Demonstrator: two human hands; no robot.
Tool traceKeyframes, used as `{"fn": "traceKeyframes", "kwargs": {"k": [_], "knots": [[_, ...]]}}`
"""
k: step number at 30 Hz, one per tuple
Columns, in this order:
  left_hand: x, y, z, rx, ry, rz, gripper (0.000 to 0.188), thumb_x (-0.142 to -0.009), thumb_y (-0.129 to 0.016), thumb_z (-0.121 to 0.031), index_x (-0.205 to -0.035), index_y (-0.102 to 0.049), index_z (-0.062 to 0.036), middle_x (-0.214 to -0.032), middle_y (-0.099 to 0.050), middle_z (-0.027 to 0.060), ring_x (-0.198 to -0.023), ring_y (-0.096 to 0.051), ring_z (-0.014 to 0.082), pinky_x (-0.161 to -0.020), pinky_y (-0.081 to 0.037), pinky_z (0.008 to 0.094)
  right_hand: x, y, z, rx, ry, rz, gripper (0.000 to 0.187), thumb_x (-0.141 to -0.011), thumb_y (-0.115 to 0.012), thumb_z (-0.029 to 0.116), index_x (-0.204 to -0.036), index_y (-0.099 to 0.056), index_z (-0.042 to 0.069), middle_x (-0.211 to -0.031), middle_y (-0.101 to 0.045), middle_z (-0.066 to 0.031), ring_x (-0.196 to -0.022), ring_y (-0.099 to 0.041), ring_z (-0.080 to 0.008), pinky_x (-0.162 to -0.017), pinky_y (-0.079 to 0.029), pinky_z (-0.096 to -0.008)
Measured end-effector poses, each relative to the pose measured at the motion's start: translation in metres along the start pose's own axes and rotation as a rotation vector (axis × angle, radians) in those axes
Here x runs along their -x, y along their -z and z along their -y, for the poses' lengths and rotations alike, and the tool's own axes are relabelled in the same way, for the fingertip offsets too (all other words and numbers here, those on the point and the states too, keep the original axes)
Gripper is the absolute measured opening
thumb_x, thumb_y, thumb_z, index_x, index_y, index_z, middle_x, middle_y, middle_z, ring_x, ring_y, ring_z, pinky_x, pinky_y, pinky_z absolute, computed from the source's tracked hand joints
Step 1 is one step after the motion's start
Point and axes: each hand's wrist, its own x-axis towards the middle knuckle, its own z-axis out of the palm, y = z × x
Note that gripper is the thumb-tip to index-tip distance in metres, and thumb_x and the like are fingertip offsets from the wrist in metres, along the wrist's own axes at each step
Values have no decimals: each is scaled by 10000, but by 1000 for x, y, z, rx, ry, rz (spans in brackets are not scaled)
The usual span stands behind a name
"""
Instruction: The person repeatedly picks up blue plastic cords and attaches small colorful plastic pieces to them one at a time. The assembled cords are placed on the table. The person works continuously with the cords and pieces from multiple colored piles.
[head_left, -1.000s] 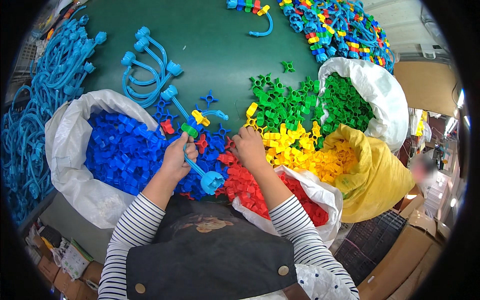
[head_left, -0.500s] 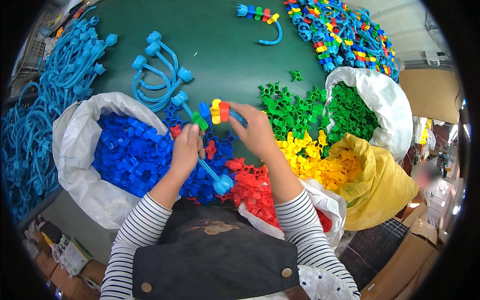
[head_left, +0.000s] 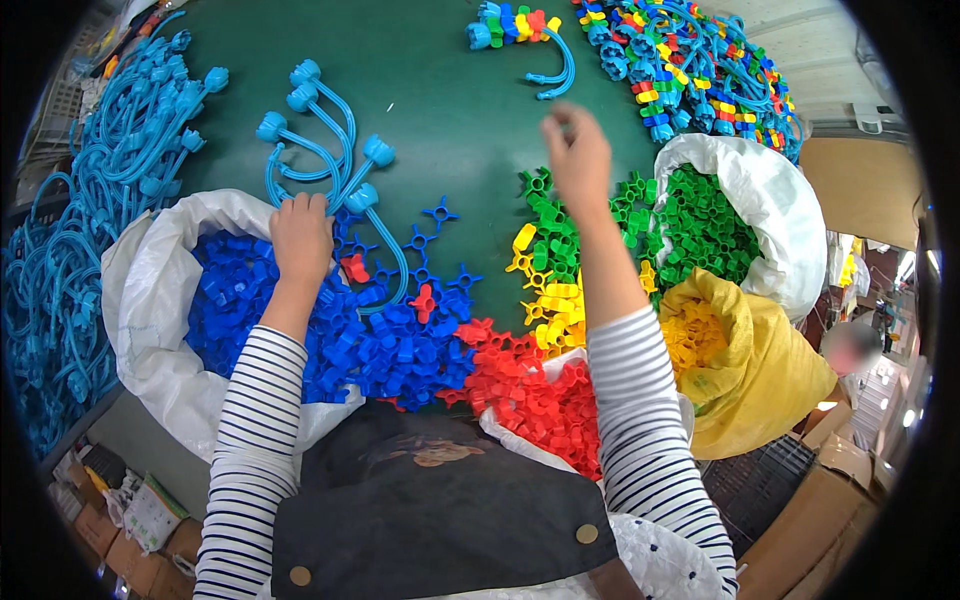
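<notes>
My left hand [head_left: 302, 235] is closed over a small bunch of light-blue cords with flower-shaped ends [head_left: 377, 152], at the left of the green table. Its fingertips are partly hidden. One cord [head_left: 404, 262] from the bunch curves down over the loose blue star-shaped pieces [head_left: 418, 335]. My right hand [head_left: 578, 165] hovers over the loose green pieces [head_left: 556, 228], fingers bent and slightly apart, with nothing visible in them. Beyond it, two light-blue cords threaded with coloured pieces [head_left: 522, 25] lie side by side, their tails [head_left: 568, 70] curving toward me.
Sacks hold blue [head_left: 225, 290], green [head_left: 705, 215] and yellow pieces [head_left: 690, 330]. Red pieces [head_left: 540, 385] are heaped near my apron. Bare cords [head_left: 150, 130] pile up at the left; threaded ones [head_left: 700, 75] at the far right. Two red pieces [head_left: 424, 303] lie among the blue.
The threaded cord that both hands held now lies at the back beside another. My right hand has moved up and right, empty; my left has moved left onto the bare cords.
</notes>
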Motion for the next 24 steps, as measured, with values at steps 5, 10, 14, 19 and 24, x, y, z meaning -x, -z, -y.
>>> {"fn": "traceKeyframes", "kwargs": {"k": [5,10,14,19,24], "knots": [[-2,25,-28,681,241,-165,253,-924,-651,-207,-1096,-586,-33,-908,-653,96,-808,-638,234,-691,-470,376,105,13,-9,591,194,259,485,-751,-800,253,-1133,-597,35,-1026,-601,-101,-995,-554,-286,-838,-433,-398],[17,101,-62,1552,411,-153,406,-1000,-532,-189,-1333,-429,20,-1016,-647,151,-827,-688,237,-737,-563,359,143,5,-19,527,18,212,642,-715,-831,298,-1225,-553,23,-1078,-610,-94,-977,-543,-287,-843,-411,-402],[32,128,-78,2013,452,84,442,-979,-508,-104,-1376,-387,48,-1147,-632,229,-964,-696,303,-807,-583,357,155,-11,-27,481,133,270,646,-702,-829,247,-1254,-555,55,-1145,-609,-64,-1000,-541,-275,-864,-406,-406],[55,127,-79,1176,463,360,323,-951,-579,-116,-1239,-549,26,-1270,-603,227,-1061,-668,247,-760,-558,333,160,-20,-22,531,211,260,594,-683,-806,175,-1229,-583,106,-1130,-584,-65,-1035,-531,-261,-880,-405,-410],[74,134,-73,415,129,103,224,-904,-677,-170,-1035,-651,10,-998,-632,166,-763,-622,228,-626,-478,316,141,-29,-15,578,385,347,325,-777,-647,136,-1100,-637,97,-1130,-578,-77,-1034,-524,-270,-861,-408,-398]]}}
